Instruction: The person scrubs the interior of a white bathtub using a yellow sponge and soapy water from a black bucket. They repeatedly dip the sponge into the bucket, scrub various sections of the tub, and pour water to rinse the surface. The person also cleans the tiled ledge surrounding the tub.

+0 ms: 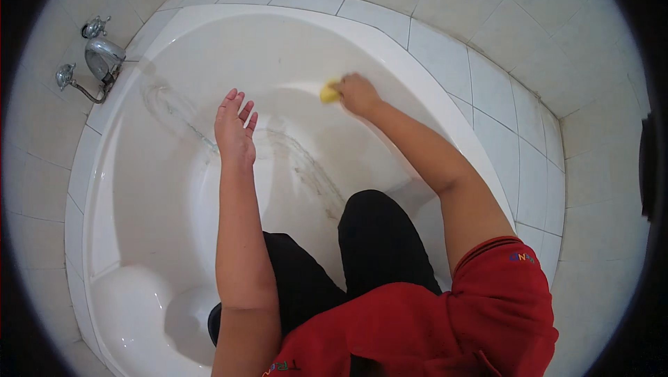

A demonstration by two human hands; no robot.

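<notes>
My right hand (360, 94) is closed on a yellow sponge (330, 91), which lies against the sloping inner wall of a white corner bathtub (229, 46). The hand and sponge are slightly blurred. My left hand (235, 126) is raised over the middle of the tub, palm turned up, its fingers loosely curled and apart with nothing in them. Greyish dirt streaks (306, 168) run across the tub's bottom between my left hand and my knee, and a fainter smear (167, 109) marks the wall below the faucet.
A chrome faucet (104, 57) with two cross handles and a hose is at the tub's far left rim. White tiles (459, 64) form a ledge around the tub, with tiled walls behind. My legs in black trousers (383, 238) are inside the tub. A dark object (647, 168) is at the right edge.
</notes>
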